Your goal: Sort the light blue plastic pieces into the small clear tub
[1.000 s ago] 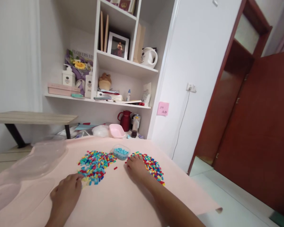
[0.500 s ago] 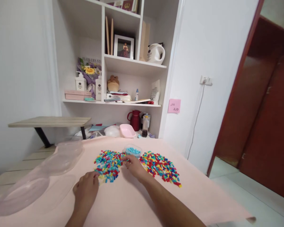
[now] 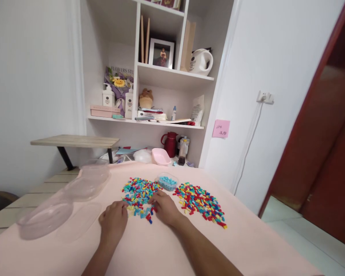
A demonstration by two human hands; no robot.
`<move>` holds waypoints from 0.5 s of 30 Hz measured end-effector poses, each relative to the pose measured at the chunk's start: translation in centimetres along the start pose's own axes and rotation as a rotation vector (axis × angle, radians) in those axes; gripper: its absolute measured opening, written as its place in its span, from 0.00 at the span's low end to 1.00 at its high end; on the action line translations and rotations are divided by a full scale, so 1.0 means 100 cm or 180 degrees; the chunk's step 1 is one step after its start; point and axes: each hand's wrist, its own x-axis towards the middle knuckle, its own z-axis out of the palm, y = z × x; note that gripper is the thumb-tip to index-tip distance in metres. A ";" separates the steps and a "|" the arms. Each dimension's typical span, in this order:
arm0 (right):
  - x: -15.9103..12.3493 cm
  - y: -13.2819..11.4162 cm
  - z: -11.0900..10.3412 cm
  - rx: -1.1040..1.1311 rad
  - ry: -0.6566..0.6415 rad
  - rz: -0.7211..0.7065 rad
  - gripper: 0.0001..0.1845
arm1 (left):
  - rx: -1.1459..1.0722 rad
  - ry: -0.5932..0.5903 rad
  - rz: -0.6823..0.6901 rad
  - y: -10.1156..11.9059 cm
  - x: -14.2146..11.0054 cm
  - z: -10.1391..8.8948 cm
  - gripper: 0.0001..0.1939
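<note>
Two heaps of small colourful plastic building bricks lie on a pink-covered table. My right hand is at the near right edge of the left heap, its fingers bent down among the bricks. Whatever its fingertips hold is hidden. At that heap's left edge rests my left hand, fingers curled in, and I cannot make out anything inside them. Beyond my right hand stands a small clear container with light blue bricks in it. The right heap spreads out untouched by either hand.
Clear plastic containers and a flat clear lid lie on the left of the pink cover. Behind the table are a pink basin, a red jug and a bottle. A slatted wooden stand is at left.
My right hand has moved from near the clear container toward me, to the left heap's near edge. Some bricks there now lie more loosely spread. The camera view has shifted left.
</note>
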 end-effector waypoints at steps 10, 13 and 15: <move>-0.004 0.010 -0.015 0.0410 0.0098 0.0211 0.17 | -0.0061 0.0040 -0.0002 0.001 -0.003 -0.001 0.17; -0.003 0.008 -0.016 0.0394 0.0058 0.0187 0.17 | -0.0071 0.0056 0.0036 0.000 -0.002 0.001 0.17; -0.003 0.008 -0.017 0.0458 0.0028 0.0176 0.17 | -0.0072 0.0098 0.0049 -0.001 -0.001 0.002 0.17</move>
